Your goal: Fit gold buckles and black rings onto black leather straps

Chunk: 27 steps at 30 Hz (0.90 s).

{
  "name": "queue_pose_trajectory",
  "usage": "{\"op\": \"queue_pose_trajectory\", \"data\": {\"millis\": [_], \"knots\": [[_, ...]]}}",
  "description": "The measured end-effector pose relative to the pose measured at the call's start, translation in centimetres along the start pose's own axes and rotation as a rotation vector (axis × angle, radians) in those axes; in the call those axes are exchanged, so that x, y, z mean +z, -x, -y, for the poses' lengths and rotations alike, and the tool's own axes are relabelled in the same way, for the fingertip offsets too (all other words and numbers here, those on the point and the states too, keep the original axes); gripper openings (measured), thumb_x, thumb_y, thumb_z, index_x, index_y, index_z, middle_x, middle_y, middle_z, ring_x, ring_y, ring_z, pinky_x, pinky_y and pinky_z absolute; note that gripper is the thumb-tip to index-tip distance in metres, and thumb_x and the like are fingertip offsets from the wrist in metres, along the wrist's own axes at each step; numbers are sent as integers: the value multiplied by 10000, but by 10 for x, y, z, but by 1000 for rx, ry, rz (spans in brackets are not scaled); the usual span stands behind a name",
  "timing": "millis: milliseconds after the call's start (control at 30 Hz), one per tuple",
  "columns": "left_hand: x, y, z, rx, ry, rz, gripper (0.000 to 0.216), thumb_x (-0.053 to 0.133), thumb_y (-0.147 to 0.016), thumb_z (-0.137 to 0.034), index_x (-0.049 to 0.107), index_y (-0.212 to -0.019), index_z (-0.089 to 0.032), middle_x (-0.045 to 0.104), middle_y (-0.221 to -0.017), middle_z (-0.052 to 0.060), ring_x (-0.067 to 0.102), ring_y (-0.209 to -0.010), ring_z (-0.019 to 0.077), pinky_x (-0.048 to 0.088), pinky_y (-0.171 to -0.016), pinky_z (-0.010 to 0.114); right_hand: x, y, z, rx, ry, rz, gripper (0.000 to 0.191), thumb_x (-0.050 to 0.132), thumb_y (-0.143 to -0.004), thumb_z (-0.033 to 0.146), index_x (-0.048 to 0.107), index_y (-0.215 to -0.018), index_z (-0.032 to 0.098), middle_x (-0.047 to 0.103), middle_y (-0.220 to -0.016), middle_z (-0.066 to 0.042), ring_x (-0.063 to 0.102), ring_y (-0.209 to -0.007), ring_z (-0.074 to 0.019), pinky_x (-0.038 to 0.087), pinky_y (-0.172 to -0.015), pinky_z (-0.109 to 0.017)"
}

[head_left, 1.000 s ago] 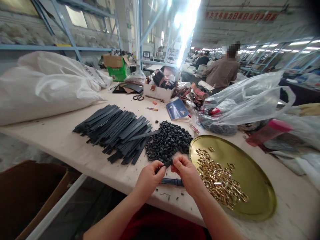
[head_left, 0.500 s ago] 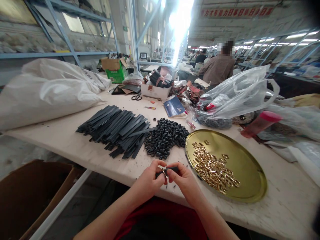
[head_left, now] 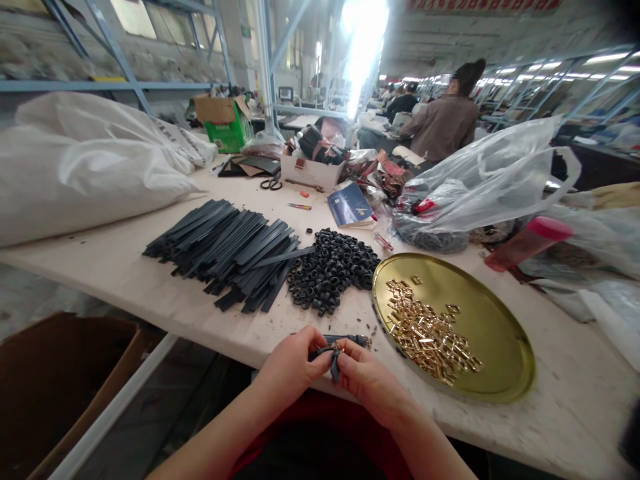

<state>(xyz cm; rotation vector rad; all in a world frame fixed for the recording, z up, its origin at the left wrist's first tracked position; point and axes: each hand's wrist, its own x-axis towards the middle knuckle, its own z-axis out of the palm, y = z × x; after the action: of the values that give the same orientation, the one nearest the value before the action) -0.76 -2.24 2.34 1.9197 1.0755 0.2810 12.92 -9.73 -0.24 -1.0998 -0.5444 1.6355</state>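
Near the table's front edge, my left hand (head_left: 295, 360) and my right hand (head_left: 365, 377) are closed together on a short dark strap (head_left: 335, 369). Its end hangs down between my fingertips. A glint of gold metal shows at the pinch, mostly covered by my fingers. Just behind my hands another dark strap (head_left: 345, 339) lies flat on the table, with gold metal at its right end. Beyond lies a heap of small black loops (head_left: 333, 270), and to its left a pile of dark flat strips (head_left: 225, 247). Gold buckles (head_left: 425, 330) are heaped on a round golden tray (head_left: 495, 333) at the right.
A large white sack (head_left: 90, 173) covers the table's left side. Scissors (head_left: 271, 183), a blue booklet (head_left: 350, 204) and a white box (head_left: 310, 172) lie farther back. A pink-lidded bottle (head_left: 527, 243) lies by a clear plastic bag (head_left: 490, 180). A seated person (head_left: 443, 127) is beyond.
The strap's end between my fingers now points down, and my right hand has shifted slightly lower. The strap behind my hands has come into sight. The view has tilted down a little.
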Motion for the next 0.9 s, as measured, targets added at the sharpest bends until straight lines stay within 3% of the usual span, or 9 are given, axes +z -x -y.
{"op": "queue_pose_trajectory", "data": {"millis": [67, 200, 367, 467, 600, 700, 900], "knots": [[-3, 0, 1, -13, 29, 20, 148, 549, -733, -315, 585, -782, -180, 642, -742, 6, 557, -699, 164, 363, -608, 247, 0, -2, -1, -40, -19, -35, 244, 712, -646, 334, 534, -707, 179, 520, -634, 42, 436, -569, -87, 350, -556, -210], [-5, 1, 1, -8, 332, 127, 168, 557, -741, -305, 592, -818, -159, 643, -764, 5, 555, -712, 142, 396, -631, 230, 1, -8, -1, -161, 115, -125, 263, 636, -715, 376, 470, -651, 182, 512, -604, 37, 458, -587, -103, 374, -605, -237], [-3, 1, 6, -93, 678, 246, 200, 592, -708, -231, 580, -880, -130, 630, -779, 8, 562, -689, 120, 443, -663, 242, -3, -11, -3, -324, 464, -354, 212, 568, -747, 379, 450, -802, 211, 487, -592, 54, 456, -530, -114, 366, -513, -233], [2, 0, 9, -144, 776, 280, 223, 623, -684, -227, 580, -877, -125, 631, -772, 9, 582, -687, 125, 464, -681, 267, -8, -8, -7, -419, 801, -351, 157, 512, -777, 323, 496, -891, 216, 525, -633, 32, 487, -540, -133, 362, -511, -249], [5, -1, 10, -210, 812, 313, 252, 629, -676, -229, 561, -893, -122, 631, -653, -12, 586, -613, 114, 458, -639, 252, -13, -2, -10, -488, 1159, -379, 117, 461, -798, 296, 536, -826, 211, 553, -597, 4, 501, -521, -157, 350, -523, -279], [6, 0, 9, -226, 791, 338, 239, 607, -693, -239, 562, -895, -119, 643, -656, -3, 593, -610, 113, 452, -626, 242, -12, 3, -9, -459, 1178, -346, 101, 449, -808, 276, 525, -834, 215, 556, -600, 4, 512, -537, -161, 353, -525, -275], [12, 6, 6, -244, 763, 385, 268, 607, -692, -271, 547, -910, -128, 660, -738, 25, 614, -628, 126, 459, -645, 260, -8, 17, -11, -338, 884, -179, 158, 396, -862, 341, 474, -805, 216, 543, -664, 13, 503, -610, -142, 372, -547, -248]]}}
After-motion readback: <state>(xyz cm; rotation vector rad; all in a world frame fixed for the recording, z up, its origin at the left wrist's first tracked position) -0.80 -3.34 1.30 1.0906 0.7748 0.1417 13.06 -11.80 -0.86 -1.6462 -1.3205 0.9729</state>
